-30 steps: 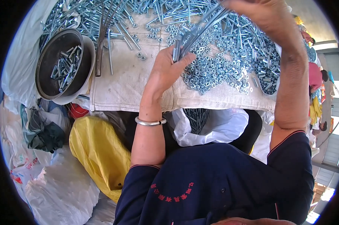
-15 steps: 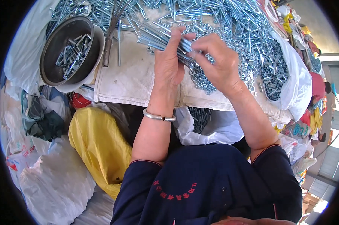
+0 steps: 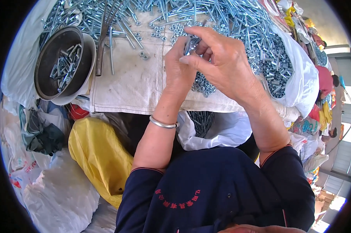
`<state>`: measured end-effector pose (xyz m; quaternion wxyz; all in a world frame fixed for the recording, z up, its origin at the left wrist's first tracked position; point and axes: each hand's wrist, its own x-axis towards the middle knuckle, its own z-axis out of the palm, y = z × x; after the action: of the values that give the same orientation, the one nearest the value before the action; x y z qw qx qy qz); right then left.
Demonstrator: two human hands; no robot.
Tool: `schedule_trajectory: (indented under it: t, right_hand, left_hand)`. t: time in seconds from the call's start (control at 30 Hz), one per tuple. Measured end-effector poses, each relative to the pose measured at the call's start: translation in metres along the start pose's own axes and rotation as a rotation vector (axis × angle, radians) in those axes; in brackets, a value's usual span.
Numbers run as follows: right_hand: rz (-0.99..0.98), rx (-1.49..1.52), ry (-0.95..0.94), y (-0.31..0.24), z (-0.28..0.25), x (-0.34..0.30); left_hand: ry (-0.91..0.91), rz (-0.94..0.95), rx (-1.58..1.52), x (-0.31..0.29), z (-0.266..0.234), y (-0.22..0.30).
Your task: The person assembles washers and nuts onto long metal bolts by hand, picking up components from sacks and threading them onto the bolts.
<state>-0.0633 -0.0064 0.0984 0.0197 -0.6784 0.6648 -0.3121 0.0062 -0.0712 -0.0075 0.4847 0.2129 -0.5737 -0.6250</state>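
Over the cloth-covered work surface point(image 3: 125, 85), my left hand point(image 3: 179, 64) and my right hand point(image 3: 227, 58) come together around a bundle of long shiny metal bolts point(image 3: 191, 44). The left fingers wrap the bundle from the left, partly hidden behind it. My right thumb and forefinger close round it from the right. Most of the bundle's length is hidden by the hands. Under the hands lies a heap of small metal nuts point(image 3: 203, 86). A few loose nuts point(image 3: 144, 55) sit left of the left hand.
A dark round bowl point(image 3: 39, 73) at left holds short metal sleeves point(image 3: 66, 64). Beside it lie a pronged metal tool point(image 3: 100, 54) and a long rod point(image 3: 111, 54). Long bolts point(image 3: 218, 11) cover the far side; more sleeves point(image 3: 278, 73) lie right, by white plastic sheeting point(image 3: 305, 81).
The bolt bundle has swung from lying slantwise out to the left to being mostly hidden between my hands. My right hand has moved up and closed round it.
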Motion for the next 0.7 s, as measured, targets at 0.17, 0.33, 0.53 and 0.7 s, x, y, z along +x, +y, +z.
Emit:
schedule_trajectory:
  t: [0.17, 0.33, 0.53, 0.7]
  right_hand:
    - [0.003, -0.135, 0.044, 0.007, 0.001, 0.002]
    - [0.029, -0.139, -0.06, 0.013, -0.018, 0.009]
    - [0.196, -0.014, 0.004, -0.027, -0.067, 0.035]
    - [0.366, 0.071, 0.004, -0.027, -0.064, 0.039]
  left_hand:
    - [-0.041, 0.025, 0.185, 0.002, -0.002, -0.018]
    - [-0.03, 0.068, 0.339, 0.005, -0.004, -0.022]
    - [0.021, 0.017, 0.486, 0.011, -0.009, -0.011]
    - [0.032, -0.2, 0.171, 0.018, -0.016, -0.015]
